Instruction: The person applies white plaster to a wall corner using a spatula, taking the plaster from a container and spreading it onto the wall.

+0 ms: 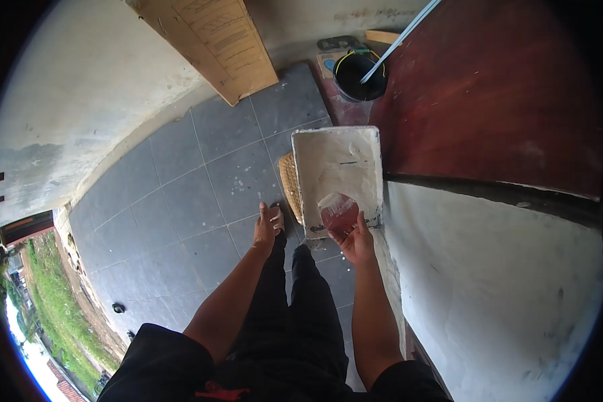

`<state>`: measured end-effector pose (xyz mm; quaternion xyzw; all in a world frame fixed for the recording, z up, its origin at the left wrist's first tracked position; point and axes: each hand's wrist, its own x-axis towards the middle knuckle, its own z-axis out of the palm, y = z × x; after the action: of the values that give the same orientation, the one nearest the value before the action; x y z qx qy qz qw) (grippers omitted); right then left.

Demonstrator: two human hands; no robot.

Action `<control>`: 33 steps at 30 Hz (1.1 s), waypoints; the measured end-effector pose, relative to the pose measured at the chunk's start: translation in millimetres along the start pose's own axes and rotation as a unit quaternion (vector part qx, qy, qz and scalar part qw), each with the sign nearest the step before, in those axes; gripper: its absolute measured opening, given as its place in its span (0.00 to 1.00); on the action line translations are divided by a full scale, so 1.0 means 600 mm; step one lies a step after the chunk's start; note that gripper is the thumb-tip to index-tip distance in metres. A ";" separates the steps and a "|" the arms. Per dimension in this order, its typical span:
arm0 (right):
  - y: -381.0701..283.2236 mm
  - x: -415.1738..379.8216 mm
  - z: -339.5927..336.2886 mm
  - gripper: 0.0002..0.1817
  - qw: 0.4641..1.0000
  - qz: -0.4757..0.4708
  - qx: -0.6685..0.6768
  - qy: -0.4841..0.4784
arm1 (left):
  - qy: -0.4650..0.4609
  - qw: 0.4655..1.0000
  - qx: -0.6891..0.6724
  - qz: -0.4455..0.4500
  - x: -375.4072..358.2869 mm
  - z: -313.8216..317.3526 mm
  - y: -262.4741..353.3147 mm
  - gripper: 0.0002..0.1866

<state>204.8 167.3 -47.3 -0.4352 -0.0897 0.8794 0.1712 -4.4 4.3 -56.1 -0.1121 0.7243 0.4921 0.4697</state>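
My right hand [356, 244] grips a flat red putty spreader [340, 216], thumb on one side and fingers underneath. White paste clings to its upper left edge. The spreader is above the near end of a rectangular tub [298, 181], whose inside is coated with whitish paste. To the left, my left hand [267, 224] hangs above the floor near my legs, loosely curled, fingers apart and nothing visible in it. It is apart from the tub.
A woven mat [289, 184] lies against the tub's left side. Behind stands a black bucket [345, 80] with a pale pole in it. A cardboard sheet [228, 47] leans by the wall. A dark red panel [476, 100] and whitish wall [489, 268] flank the right.
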 end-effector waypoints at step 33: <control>-0.570 -1.188 0.842 0.33 0.328 -0.936 -0.116 -0.046 | -0.255 0.195 -0.100 0.942 -1.042 0.461 0.996 0.39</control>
<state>279.8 209.4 887.0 -0.0386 -0.5465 0.1379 0.8251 113.3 336.3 780.9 0.7386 0.0780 0.6395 -0.1986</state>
